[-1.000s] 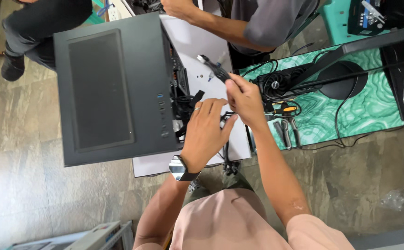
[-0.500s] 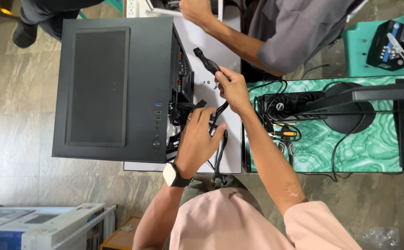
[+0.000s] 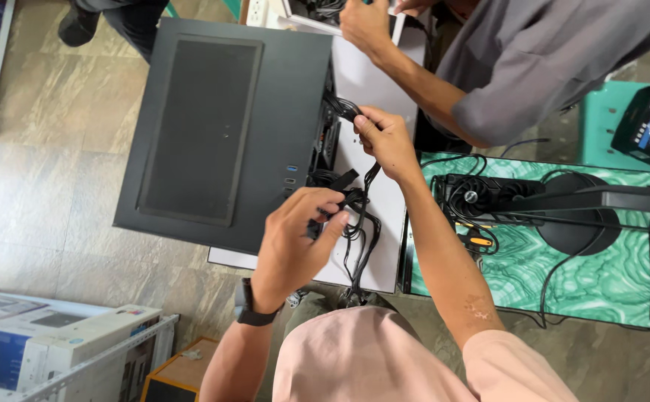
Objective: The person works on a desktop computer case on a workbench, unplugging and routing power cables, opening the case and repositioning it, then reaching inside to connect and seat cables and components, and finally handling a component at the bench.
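Likely, the left hand [image 3: 295, 242] and right hand [image 3: 384, 141], fingers pinched shut on black cables [image 3: 356, 223] beside the computer case [image 3: 224, 130], could snag or strain them by tugging.

The case [image 3: 224, 126] is matt dark metal with a fine mesh panel. Beside it, the cables [image 3: 358, 223] look like smooth black plastic. Right of the case, the mat [image 3: 563, 275] is glossy green, marble-patterned. Under the case, the floor [image 3: 42, 186] is smooth stone-look tile.
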{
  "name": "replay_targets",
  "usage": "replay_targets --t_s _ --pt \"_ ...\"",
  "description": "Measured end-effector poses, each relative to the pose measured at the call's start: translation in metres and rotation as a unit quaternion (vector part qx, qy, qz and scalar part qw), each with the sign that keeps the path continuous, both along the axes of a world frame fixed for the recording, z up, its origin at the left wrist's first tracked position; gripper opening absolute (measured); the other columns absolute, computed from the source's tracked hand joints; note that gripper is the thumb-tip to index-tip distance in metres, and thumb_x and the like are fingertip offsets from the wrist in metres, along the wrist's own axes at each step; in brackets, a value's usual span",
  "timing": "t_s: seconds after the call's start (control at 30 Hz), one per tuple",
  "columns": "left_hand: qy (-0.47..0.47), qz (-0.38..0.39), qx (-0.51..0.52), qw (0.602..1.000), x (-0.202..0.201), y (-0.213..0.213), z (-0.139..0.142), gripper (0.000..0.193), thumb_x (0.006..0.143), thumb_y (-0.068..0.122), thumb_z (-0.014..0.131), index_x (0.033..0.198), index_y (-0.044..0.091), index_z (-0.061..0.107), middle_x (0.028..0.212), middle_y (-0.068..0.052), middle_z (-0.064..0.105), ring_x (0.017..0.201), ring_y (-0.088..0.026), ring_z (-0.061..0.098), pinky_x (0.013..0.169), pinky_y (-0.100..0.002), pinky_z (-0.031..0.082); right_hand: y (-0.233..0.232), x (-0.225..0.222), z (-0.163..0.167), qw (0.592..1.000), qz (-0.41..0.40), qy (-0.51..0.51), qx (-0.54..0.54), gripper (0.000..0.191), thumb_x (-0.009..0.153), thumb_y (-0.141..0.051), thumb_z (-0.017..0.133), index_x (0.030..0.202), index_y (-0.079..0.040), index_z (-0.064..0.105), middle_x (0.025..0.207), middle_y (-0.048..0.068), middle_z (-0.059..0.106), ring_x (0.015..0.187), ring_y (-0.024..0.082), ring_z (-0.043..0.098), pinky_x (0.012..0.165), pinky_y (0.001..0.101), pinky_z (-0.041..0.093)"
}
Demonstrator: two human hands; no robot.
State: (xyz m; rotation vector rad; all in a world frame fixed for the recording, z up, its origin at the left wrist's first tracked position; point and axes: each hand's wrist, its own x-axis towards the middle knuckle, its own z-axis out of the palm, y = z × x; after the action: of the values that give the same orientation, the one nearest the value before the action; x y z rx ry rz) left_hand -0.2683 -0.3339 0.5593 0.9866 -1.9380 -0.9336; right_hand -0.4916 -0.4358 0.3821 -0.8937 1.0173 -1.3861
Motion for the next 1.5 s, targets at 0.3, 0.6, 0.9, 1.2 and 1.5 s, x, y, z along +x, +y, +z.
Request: replay_targets --t_s 0.3,0.6,0.9,1.2,1.5 --pt "-0.017 -0.065 0.046 0.997 0.013 0.02 -0.001 0.022 0.092 0.009 0.073 0.113 0.002 0.068 0.104 -0.012 0.071 0.087 -0.027 0.072 0.076 -0.035 0.058 0.007 0.013 -0.042 0.971 -0.069 -0.225 0.044 0.017 0.104 -0.02 0.058 0.099 -0.005 0.062 0.078 0.002 0.059 0.062 0.012 0.051 0.053 0.0263 0.04" --pt "0.004 -0.151 0.031 0.988 0.007 0.024 -0.005 0.02 0.098 0.01 0.068 0.117 0.002 0.066 0.113 -0.014 0.07 0.101 -0.033 0.07 0.087 -0.039 0.057 0.019 0.032 -0.076 0.997 0.039 -0.017 0.068 0.013 0.101 -0.008 0.063 0.107 0.001 0.069 0.091 -0.001 0.055 0.071 0.008 0.047 0.061 0.0239 0.039" --pt "0.198 -0.045 0.082 0.976 0.099 0.016 0.019 0.016 0.092 -0.006 0.066 0.105 0.002 0.069 0.097 -0.008 0.074 0.086 -0.02 0.073 0.076 -0.033 0.059 0.005 0.066 -0.058 0.961 -0.1 0.244 -0.081 0.019 0.091 -0.007 0.077 0.106 -0.001 0.067 0.098 0.0 0.053 0.086 0.012 0.053 0.075 0.0258 0.045" --pt "0.036 -0.062 -0.145 0.987 0.053 0.057 -0.046 0.022 0.085 0.003 0.074 0.104 0.008 0.064 0.11 -0.005 0.066 0.105 -0.027 0.067 0.095 -0.04 0.053 0.011 0.087 -0.05 0.959 -0.09 0.262 0.057 0.018 0.103 -0.013 0.063 0.112 0.002 0.068 0.078 0.004 0.06 0.068 0.014 0.056 0.065 0.0315 0.047" --pt "0.535 0.058 0.335 0.774 -0.036 0.008 -0.139 0.068 0.106 0.036 0.05 0.16 0.005 0.024 0.163 -0.007 0.033 0.138 -0.029 0.049 0.116 -0.046 0.039 0.026 0.045 -0.052 0.992 -0.045 0.046 0.11 0.006 0.097 -0.007 0.058 0.096 -0.001 0.06 0.078 0.001 0.062 0.069 0.011 0.058 0.064 0.0266 0.05"
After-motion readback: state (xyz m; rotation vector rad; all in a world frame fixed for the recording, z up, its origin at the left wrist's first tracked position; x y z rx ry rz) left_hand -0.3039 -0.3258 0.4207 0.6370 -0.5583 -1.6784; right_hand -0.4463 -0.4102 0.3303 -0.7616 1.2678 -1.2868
